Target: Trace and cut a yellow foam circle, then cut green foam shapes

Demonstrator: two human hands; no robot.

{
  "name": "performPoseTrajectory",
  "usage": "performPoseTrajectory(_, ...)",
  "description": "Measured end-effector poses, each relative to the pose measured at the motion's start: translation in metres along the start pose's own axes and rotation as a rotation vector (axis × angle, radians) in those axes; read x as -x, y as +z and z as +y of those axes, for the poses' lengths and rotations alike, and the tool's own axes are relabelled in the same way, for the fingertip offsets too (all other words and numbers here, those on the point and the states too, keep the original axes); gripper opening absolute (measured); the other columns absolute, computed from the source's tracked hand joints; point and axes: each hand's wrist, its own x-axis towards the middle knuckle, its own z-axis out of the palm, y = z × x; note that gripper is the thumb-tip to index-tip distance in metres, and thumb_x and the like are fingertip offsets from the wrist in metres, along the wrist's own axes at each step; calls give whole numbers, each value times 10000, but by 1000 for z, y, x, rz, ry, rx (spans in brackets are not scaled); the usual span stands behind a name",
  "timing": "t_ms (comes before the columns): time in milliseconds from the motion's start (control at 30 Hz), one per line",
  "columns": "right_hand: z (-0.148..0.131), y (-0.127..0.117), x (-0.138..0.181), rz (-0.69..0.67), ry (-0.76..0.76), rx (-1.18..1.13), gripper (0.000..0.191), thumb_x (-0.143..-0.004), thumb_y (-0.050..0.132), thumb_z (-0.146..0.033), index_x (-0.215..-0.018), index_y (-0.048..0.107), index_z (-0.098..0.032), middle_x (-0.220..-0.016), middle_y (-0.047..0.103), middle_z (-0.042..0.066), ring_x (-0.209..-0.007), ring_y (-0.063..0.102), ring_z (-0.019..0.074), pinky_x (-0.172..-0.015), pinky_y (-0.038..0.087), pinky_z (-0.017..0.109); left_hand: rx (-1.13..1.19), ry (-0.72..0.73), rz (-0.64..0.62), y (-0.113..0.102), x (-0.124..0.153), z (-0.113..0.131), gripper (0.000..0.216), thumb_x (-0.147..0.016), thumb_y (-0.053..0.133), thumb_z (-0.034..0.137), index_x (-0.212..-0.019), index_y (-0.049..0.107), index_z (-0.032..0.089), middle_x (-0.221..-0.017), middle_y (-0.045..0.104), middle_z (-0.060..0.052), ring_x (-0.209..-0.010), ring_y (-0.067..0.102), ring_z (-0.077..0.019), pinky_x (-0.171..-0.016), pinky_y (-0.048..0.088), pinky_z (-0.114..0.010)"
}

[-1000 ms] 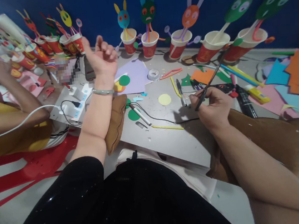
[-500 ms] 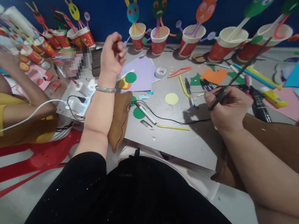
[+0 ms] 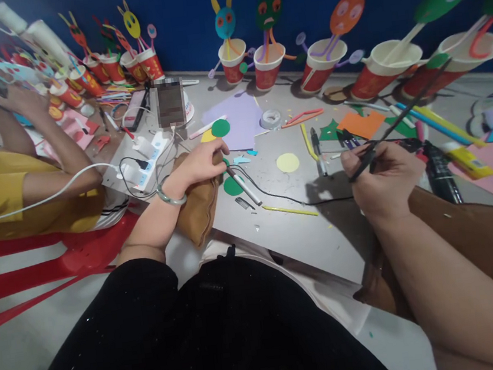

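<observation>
My left hand lies low on a brown cushion at the grey table's edge. Its fingers are stretched out and hold nothing. The fingertips reach close to a white pen and a green paper circle. A pale bangle sits on that wrist. My right hand is closed round a thin black stick that slants up to the right. That forearm rests on a second brown cushion. A yellow paper circle lies between my hands.
Red paper cups with bunny-eared paper faces line the blue wall. Purple paper, a tape roll, straws, markers, a black glue gun and a power strip litter the table. A person in yellow sits at the left.
My left hand has dropped from its raised, curled pose down onto the brown cushion by the white pen. My right hand still holds the black stick.
</observation>
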Motion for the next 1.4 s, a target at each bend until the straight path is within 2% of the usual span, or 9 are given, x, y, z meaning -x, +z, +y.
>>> performPoseTrajectory(133, 5, 0, 0, -2, -10, 24, 225, -700, 748, -375, -654, 580, -233, -669, 660, 9, -633, 629, 179, -696, 528, 354, 464, 39, 208, -5, -2, -27, 203, -710, 575, 179, -906, 594, 229, -541, 326, 87, -475, 311, -84, -532, 286, -252)
performPoseTrajectory(233, 11, -1, 0, -1, -24, 4, 220, -713, 758, -367, -663, 595, -227, -693, 687, 20, -644, 637, 179, -693, 526, 347, 630, 65, 319, -11, -2, -39, 117, -730, 581, 237, -843, 550, 244, -510, 279, 92, -431, 255, -70, -488, 230, -244)
performPoseTrajectory(400, 12, 0, 0, 13, -39, -4, 203, -721, 753, -375, -680, 626, -221, -704, 703, 38, -650, 651, 185, -692, 527, 357, 560, 7, 441, -13, -4, -44, 90, -824, 622, 287, -801, 552, 235, -523, 329, 78, -435, 304, -62, -482, 251, -235)
performPoseTrajectory(567, 7, 1, -2, 31, -31, -24, 234, -688, 761, -371, -632, 582, -230, -674, 694, 44, -626, 632, 181, -661, 502, 349, 396, -46, 487, -13, -14, -37, 70, -793, 625, 163, -764, 591, 217, -506, 355, 74, -476, 285, -71, -518, 259, -242)
performPoseTrajectory(733, 7, 1, -1, 19, 0, 30, 214, -689, 761, -366, -652, 592, -239, -681, 691, 44, -645, 645, 192, -697, 527, 367, -52, -254, 393, -14, -25, -21, 141, -830, 624, 113, -924, 695, 192, -620, 527, 23, -659, 546, -146, -733, 466, -290)
performPoseTrajectory(833, 4, 1, -2, 24, -13, 35, 198, -684, 760, -351, -652, 601, -238, -672, 684, 42, -635, 638, 192, -692, 529, 367, -335, -351, 214, -12, -32, -10, 292, -893, 644, 200, -1168, 728, 150, -963, 737, -104, -1007, 690, -259, -945, 516, -362)
performPoseTrajectory(967, 0, 3, -2, 23, 29, 86, 210, -682, 762, -307, -633, 568, -244, -675, 691, 33, -673, 664, 200, -748, 563, 373, -547, -384, -22, -6, -44, 5, 430, -946, 621, 285, -1328, 696, 101, -1348, 705, -205, -1278, 652, -347, -1083, 510, -408)
performPoseTrajectory(1067, 0, 3, -2, 19, 39, 62, 233, -680, 767, -338, -634, 559, -244, -697, 699, 36, -690, 669, 204, -770, 566, 384, -609, -414, -100, -3, -51, 12, 447, -947, 603, 257, -1331, 706, 50, -1382, 689, -239, -1307, 651, -374, -1102, 519, -417)
performPoseTrajectory(1400, -3, 3, -2, -7, 30, 0, 279, -692, 753, -382, -619, 523, -241, -711, 690, 33, -700, 669, 195, -775, 569, 381, -659, -449, -113, -4, -56, 15, 385, -954, 589, 179, -1284, 739, 49, -1331, 723, -237, -1297, 672, -358, -1125, 514, -418)
